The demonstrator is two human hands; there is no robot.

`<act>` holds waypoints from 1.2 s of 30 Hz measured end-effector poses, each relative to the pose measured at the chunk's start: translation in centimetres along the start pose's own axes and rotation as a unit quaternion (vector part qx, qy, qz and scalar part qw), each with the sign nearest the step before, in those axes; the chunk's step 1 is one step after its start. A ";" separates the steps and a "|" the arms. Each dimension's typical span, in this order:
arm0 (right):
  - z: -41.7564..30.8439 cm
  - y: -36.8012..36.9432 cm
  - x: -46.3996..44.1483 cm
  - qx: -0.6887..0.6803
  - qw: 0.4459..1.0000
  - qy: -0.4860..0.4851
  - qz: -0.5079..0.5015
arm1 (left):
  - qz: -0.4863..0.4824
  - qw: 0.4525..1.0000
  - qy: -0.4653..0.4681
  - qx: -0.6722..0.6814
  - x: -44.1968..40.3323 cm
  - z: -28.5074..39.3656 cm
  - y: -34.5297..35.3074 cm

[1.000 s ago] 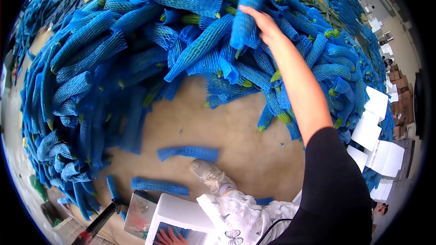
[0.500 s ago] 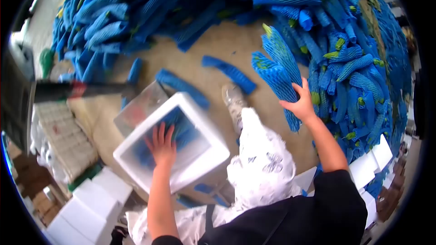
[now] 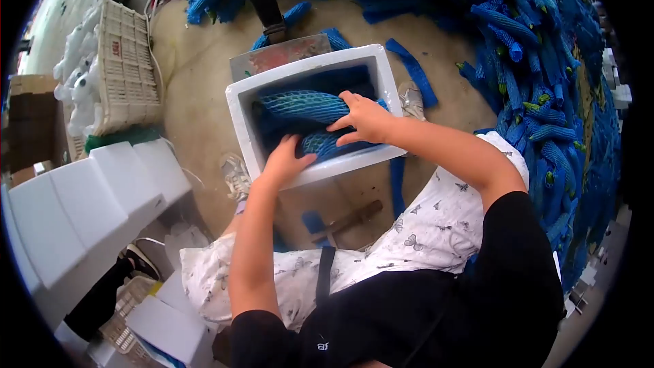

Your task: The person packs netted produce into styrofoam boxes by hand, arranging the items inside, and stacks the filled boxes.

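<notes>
A white foam box (image 3: 240, 119) stands in front of me with blue net-sleeved long vegetables inside. One sleeved vegetable (image 3: 306, 105), greenish through its mesh, lies across the upper part of the box. My right hand (image 3: 368, 120) reaches in from the right, fingers bent around its right end. Below it lies a second sleeved vegetable (image 3: 320, 143), partly under that hand. My left hand (image 3: 283, 163) is at the box's near left side, thumb and fingers apart, fingertips by the lower vegetable's left end. What lies deeper in the box is in shadow.
Under the box's far side is a metal scale plate (image 3: 283, 54) with a dark post (image 3: 262, 0). Heaped sleeved vegetables (image 3: 545, 123) fill the right and back. To the left are a cream crate (image 3: 126, 61) and stacked white foam boxes (image 3: 95, 191). Loose blue sleeves (image 3: 412, 71) lie on the floor.
My right hand has brought its two sleeved vegetables from the right into the box. My left hand has shifted toward the box's near edge. The view has turned, and the box appears squarer to me.
</notes>
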State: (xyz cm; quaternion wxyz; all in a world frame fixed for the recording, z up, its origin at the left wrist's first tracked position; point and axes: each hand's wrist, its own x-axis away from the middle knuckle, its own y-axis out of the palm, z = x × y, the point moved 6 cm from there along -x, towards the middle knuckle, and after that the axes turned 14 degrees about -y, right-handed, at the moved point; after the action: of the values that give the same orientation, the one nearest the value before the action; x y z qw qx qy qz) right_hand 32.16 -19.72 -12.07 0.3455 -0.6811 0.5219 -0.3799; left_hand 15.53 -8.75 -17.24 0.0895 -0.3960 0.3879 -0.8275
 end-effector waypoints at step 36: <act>3.3 3.7 -0.4 0.045 0.993 0.023 -0.109 | 0.033 0.989 0.062 -0.132 -1.3 1.6 -4.2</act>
State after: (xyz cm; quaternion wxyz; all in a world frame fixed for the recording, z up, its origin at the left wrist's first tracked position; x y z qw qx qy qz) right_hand 33.36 -19.93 -16.94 0.3203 -0.7085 0.4347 -0.4545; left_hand 18.19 -6.21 -14.39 0.0392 -0.3392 0.5109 -0.7889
